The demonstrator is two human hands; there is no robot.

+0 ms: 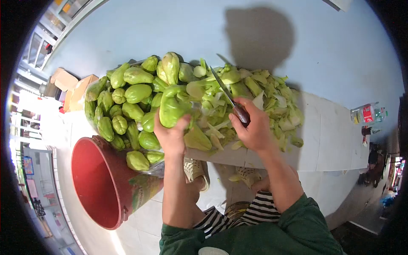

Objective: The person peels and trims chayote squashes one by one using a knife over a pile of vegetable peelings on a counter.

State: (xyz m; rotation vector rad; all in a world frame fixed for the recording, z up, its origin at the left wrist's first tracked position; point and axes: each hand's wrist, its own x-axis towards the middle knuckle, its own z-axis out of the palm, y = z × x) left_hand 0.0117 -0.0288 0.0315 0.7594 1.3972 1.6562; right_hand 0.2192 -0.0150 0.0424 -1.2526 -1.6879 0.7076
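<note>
Cupping green chayote point(172, 106) — left hand point(171, 135) curled round it, right hand point(254, 126) clenching knife point(232, 100)

on ledge point(331, 131), left: chayotes point(138, 93) | right of chayotes: cut pieces point(290, 114) | before ledge, left: bucket point(123, 178)

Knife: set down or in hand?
In hand: the right hand grips the knife by its brown handle, blade pointing away from the wearer. Cannot tell whether the blade touches the cut pieces behind it.

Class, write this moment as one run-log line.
left hand: holds chayote | right hand: grips knife, apart from held chayote | whole chayotes: heaped left | cut pieces: heaped right
</note>
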